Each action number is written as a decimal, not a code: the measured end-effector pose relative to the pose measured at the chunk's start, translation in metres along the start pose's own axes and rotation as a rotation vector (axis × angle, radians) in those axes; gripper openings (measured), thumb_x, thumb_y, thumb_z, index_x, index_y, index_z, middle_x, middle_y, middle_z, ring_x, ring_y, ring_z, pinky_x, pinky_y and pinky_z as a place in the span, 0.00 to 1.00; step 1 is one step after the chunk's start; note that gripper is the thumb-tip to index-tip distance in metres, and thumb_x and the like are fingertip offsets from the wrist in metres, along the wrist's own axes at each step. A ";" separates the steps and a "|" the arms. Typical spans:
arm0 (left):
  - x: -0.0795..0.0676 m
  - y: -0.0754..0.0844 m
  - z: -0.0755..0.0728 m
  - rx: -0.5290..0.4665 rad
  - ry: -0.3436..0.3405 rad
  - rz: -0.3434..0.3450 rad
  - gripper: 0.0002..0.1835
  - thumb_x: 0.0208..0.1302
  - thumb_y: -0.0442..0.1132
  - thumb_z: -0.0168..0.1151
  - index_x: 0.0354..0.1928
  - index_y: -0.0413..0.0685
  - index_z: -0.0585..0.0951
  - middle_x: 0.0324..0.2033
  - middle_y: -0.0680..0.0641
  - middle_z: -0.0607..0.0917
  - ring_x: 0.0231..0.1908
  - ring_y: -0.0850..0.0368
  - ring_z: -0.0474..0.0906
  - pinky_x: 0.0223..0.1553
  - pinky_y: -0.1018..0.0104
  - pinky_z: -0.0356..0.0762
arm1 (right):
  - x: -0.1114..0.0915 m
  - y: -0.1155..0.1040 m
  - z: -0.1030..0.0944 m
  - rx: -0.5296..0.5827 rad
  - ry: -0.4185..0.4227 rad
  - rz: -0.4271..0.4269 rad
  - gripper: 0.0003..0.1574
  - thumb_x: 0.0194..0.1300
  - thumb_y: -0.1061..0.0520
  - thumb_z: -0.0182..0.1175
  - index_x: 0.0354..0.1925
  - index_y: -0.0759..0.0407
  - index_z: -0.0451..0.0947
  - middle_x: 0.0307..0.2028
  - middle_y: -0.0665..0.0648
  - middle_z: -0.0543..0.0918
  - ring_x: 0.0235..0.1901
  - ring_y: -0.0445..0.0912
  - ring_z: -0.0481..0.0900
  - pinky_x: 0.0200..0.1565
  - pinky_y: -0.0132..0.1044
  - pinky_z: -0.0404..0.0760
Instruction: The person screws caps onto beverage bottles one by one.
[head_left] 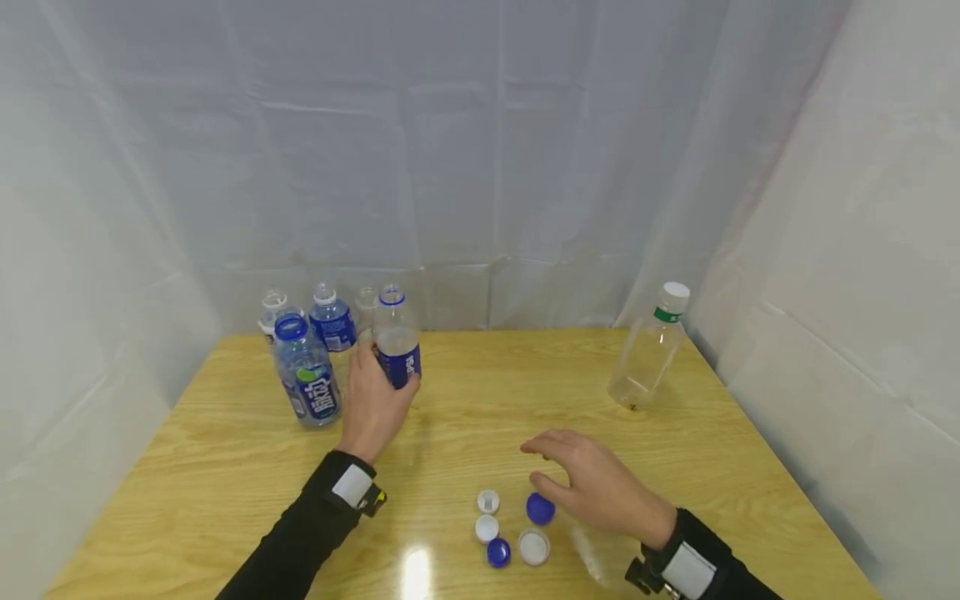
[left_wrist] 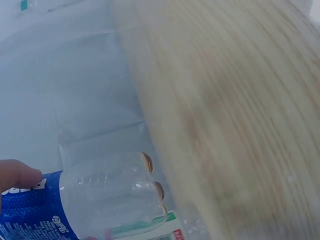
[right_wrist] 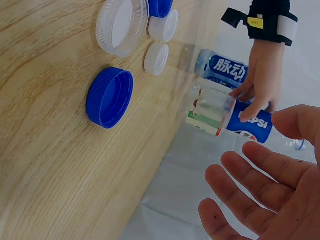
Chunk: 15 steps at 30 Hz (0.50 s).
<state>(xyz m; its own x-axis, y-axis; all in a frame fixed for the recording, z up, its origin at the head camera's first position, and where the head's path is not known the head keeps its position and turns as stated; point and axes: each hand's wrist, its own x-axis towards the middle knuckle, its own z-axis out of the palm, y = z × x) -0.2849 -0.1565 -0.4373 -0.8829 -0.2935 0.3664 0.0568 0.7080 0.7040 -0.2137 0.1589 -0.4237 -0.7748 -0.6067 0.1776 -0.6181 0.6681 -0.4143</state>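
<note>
My left hand grips a clear, uncapped Pepsi bottle around its blue label, toward the back left of the table. A blue ring circles its neck. In the left wrist view, a fingertip lies on the label and the bottle's lobed base shows. My right hand hovers with spread fingers and holds nothing. Near it lie a large blue cap, a large whitish cap, a smaller blue cap and small white caps.
Left of the Pepsi bottle stand uncapped bottles: a large blue-labelled one, a smaller blue-labelled one and a clear one. Another is partly hidden behind. A capped clear bottle stands at the right. White sheeting surrounds the wooden table.
</note>
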 end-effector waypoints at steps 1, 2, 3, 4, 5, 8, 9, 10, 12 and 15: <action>-0.001 0.002 -0.002 -0.004 0.000 0.010 0.46 0.62 0.48 0.71 0.75 0.47 0.56 0.67 0.35 0.69 0.65 0.36 0.71 0.63 0.36 0.72 | 0.000 0.000 0.000 0.001 0.002 -0.003 0.21 0.71 0.51 0.63 0.61 0.49 0.80 0.56 0.48 0.83 0.53 0.43 0.82 0.53 0.43 0.84; -0.002 0.003 -0.004 -0.010 -0.001 0.019 0.46 0.61 0.48 0.71 0.75 0.47 0.56 0.67 0.35 0.69 0.65 0.36 0.71 0.63 0.36 0.72 | 0.000 0.000 0.000 0.003 0.003 -0.004 0.21 0.71 0.51 0.63 0.61 0.49 0.80 0.56 0.49 0.83 0.53 0.43 0.82 0.53 0.43 0.84; -0.003 0.005 -0.006 -0.012 -0.002 0.026 0.46 0.61 0.48 0.71 0.75 0.47 0.57 0.67 0.35 0.70 0.64 0.36 0.72 0.63 0.36 0.72 | 0.001 0.000 0.001 0.004 0.005 -0.006 0.21 0.71 0.51 0.63 0.61 0.50 0.80 0.56 0.49 0.83 0.53 0.43 0.82 0.53 0.43 0.84; -0.005 0.007 -0.007 -0.013 -0.005 0.032 0.46 0.61 0.48 0.71 0.75 0.46 0.57 0.66 0.35 0.71 0.64 0.36 0.73 0.62 0.36 0.73 | 0.001 0.000 0.001 0.002 0.006 -0.005 0.21 0.71 0.51 0.63 0.61 0.49 0.80 0.56 0.49 0.83 0.53 0.43 0.82 0.53 0.43 0.84; -0.006 0.008 -0.009 -0.013 -0.008 0.038 0.46 0.61 0.49 0.71 0.75 0.45 0.57 0.66 0.35 0.72 0.63 0.36 0.74 0.62 0.36 0.73 | 0.001 0.001 0.001 -0.002 0.007 -0.005 0.21 0.71 0.51 0.63 0.61 0.49 0.80 0.56 0.49 0.83 0.53 0.42 0.82 0.53 0.43 0.84; -0.010 0.013 -0.015 -0.007 -0.017 0.053 0.46 0.60 0.50 0.72 0.74 0.44 0.59 0.64 0.34 0.75 0.60 0.36 0.77 0.58 0.36 0.76 | 0.000 0.001 0.001 -0.013 0.011 -0.005 0.21 0.71 0.51 0.63 0.61 0.49 0.80 0.56 0.48 0.83 0.53 0.42 0.82 0.53 0.43 0.84; -0.011 0.015 -0.017 -0.002 -0.018 0.058 0.46 0.60 0.50 0.72 0.73 0.44 0.59 0.63 0.34 0.76 0.59 0.36 0.78 0.57 0.37 0.77 | 0.001 0.001 0.001 -0.015 0.011 -0.006 0.21 0.71 0.51 0.63 0.61 0.49 0.80 0.56 0.48 0.83 0.53 0.42 0.82 0.53 0.43 0.84; -0.013 0.016 -0.020 0.004 -0.018 0.066 0.46 0.60 0.51 0.72 0.73 0.43 0.59 0.62 0.33 0.77 0.58 0.35 0.79 0.56 0.37 0.78 | 0.001 0.001 0.001 -0.019 0.012 -0.007 0.21 0.71 0.51 0.63 0.61 0.49 0.80 0.56 0.48 0.83 0.53 0.42 0.82 0.53 0.43 0.84; -0.016 0.019 -0.024 0.012 -0.013 0.082 0.47 0.59 0.51 0.73 0.73 0.43 0.59 0.61 0.33 0.78 0.56 0.35 0.80 0.54 0.37 0.79 | 0.001 0.001 0.001 -0.019 0.012 -0.008 0.21 0.71 0.50 0.63 0.61 0.49 0.80 0.56 0.48 0.83 0.54 0.42 0.82 0.53 0.43 0.84; -0.022 0.022 -0.030 0.017 -0.011 0.108 0.47 0.57 0.51 0.73 0.72 0.43 0.59 0.60 0.34 0.78 0.56 0.36 0.80 0.53 0.38 0.79 | 0.002 0.002 0.001 -0.016 0.010 -0.012 0.21 0.71 0.50 0.62 0.61 0.49 0.80 0.56 0.48 0.83 0.55 0.42 0.81 0.54 0.44 0.83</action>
<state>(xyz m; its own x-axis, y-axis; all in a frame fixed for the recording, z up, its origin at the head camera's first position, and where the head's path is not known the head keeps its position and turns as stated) -0.2502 -0.1543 -0.4116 -0.8769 -0.2080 0.4333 0.1442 0.7462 0.6499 -0.2164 0.1583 -0.4254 -0.7689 -0.6101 0.1913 -0.6290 0.6680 -0.3976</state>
